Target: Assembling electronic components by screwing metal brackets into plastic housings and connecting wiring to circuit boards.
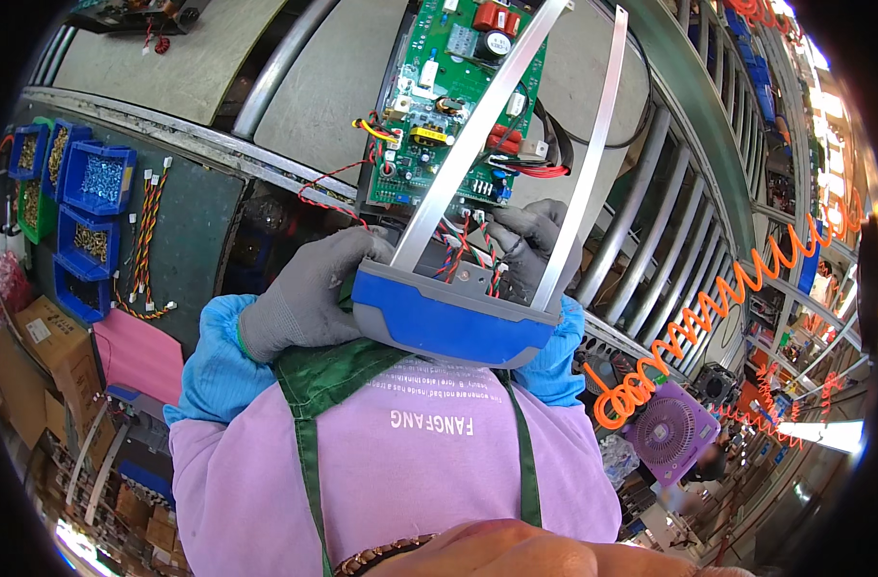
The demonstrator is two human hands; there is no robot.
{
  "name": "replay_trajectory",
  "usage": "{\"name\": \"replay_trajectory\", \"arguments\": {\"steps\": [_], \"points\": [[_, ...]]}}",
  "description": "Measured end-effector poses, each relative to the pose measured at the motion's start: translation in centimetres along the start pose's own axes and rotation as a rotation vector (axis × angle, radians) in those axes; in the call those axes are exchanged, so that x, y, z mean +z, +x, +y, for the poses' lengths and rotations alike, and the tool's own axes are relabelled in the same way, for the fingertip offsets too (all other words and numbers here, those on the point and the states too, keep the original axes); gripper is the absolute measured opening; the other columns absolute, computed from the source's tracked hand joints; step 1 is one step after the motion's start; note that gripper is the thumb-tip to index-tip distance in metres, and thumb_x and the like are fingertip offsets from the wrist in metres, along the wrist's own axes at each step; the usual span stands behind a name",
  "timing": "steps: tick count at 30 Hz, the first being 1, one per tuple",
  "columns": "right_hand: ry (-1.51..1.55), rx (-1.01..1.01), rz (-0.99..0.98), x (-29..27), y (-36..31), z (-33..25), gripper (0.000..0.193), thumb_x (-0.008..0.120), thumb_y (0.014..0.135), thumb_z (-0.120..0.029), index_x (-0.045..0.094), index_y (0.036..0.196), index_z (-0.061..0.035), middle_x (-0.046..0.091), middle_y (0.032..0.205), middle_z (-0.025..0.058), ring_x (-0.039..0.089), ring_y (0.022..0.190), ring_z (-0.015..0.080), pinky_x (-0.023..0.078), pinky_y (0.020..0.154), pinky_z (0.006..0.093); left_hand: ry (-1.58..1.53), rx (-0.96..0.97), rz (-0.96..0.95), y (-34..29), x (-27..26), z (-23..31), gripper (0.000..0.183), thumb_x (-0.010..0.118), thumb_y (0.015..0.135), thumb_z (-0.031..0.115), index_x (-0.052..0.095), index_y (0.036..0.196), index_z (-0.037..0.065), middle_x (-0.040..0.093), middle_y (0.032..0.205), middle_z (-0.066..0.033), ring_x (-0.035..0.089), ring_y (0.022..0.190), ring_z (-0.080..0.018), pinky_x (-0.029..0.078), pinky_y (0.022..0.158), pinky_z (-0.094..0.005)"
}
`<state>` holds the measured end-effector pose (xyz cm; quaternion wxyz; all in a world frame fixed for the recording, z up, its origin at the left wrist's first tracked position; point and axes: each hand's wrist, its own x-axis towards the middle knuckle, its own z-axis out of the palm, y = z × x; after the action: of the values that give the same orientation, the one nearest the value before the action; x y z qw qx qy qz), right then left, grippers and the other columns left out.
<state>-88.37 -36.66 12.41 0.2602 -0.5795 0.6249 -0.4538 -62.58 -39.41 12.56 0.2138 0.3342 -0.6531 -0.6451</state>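
A blue and grey plastic end panel [448, 313] with two long flat metal strips [492, 115] rising from it is tilted in front of my chest. My gloved left hand [314, 288] grips its left end, thumb along the top edge. My gloved right hand [535, 240] is behind the panel's right side, fingers bent beside thin connector wires [472, 240]; what they pinch is hidden. Just beyond lies a green circuit board [448, 106] carrying red, white and yellow parts. Thicker black and red cables [544, 168] leave its right side, and a red twisted wire [328, 183] runs off its left.
Blue and green bins [98, 178] of screws stand at the left beside a bundle of coloured wire harnesses [150, 231]. Metal rollers [641, 221] extend to the right. An orange coiled hose [689, 337] hangs there, near a purple fan [671, 433]. Cardboard boxes [59, 356] sit lower left.
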Motion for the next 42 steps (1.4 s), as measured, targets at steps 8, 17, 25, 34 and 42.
{"name": "replay_trajectory", "arguments": {"steps": [8, 17, 25, 34, 42], "points": [[-0.249, -0.188, -0.016, 0.2, -0.2, 0.4, 0.019, 0.078, 0.066, -0.007, 0.073, 0.085, -0.0045, 0.054, 0.067, 0.0058, 0.054, 0.065, 0.0198, 0.042, 0.057, 0.0348, 0.035, 0.041, 0.004, 0.0, 0.0, -0.5, 0.055, 0.086, 0.061, 0.018, 0.055, 0.105, 0.006, 0.060, 0.101, -0.0119, 0.064, 0.095, -0.0305, 0.051, 0.082, -0.0362], [-0.358, -0.092, -0.059, 0.2, 0.1, -1.2, 0.022, 0.079, 0.062, -0.005, 0.074, 0.083, -0.0070, 0.054, 0.066, 0.0079, 0.058, 0.062, 0.0215, 0.045, 0.053, 0.0351, 0.040, 0.098, 0.004, -0.1, -0.2, -1.5, 0.057, 0.087, 0.060, 0.017, 0.055, 0.106, 0.005, 0.060, 0.100, -0.0128, 0.063, 0.095, -0.0301, 0.052, 0.083, -0.0363], [-0.520, -0.291, -0.105, -0.3, 1.2, -1.1, 0.021, 0.077, 0.061, -0.005, 0.072, 0.082, -0.0051, 0.053, 0.060, 0.0070, 0.053, 0.052, 0.0218, 0.040, 0.048, 0.0362, -0.065, 0.009, -0.021, -0.2, -0.4, -1.4, 0.058, 0.087, 0.061, 0.018, 0.054, 0.107, 0.004, 0.059, 0.100, -0.0134, 0.064, 0.095, -0.0284, 0.051, 0.083, -0.0357], [0.102, 0.515, -0.188, -0.1, 0.5, 0.0, 0.060, 0.081, 0.072, -0.007, 0.049, 0.121, 0.0000, 0.060, 0.099, 0.0082, 0.060, 0.081, 0.0125, 0.052, 0.065, 0.0272, -0.068, 0.030, -0.044, -0.3, -0.1, -1.4, 0.059, 0.087, 0.060, 0.017, 0.054, 0.108, 0.004, 0.059, 0.101, -0.0134, 0.064, 0.096, -0.0271, 0.051, 0.083, -0.0349], [0.553, 0.544, -0.320, 1.6, 2.4, -0.5, 0.062, 0.071, 0.078, 0.003, 0.043, 0.132, 0.0003, 0.059, 0.119, 0.0136, 0.059, 0.106, 0.0202, 0.051, 0.088, 0.0328, -0.031, -0.007, 0.013, -0.7, -0.1, -1.4, 0.059, 0.089, 0.065, 0.023, 0.057, 0.110, 0.003, 0.063, 0.101, -0.0077, 0.061, 0.093, -0.0132, 0.050, 0.085, -0.0301]]}}
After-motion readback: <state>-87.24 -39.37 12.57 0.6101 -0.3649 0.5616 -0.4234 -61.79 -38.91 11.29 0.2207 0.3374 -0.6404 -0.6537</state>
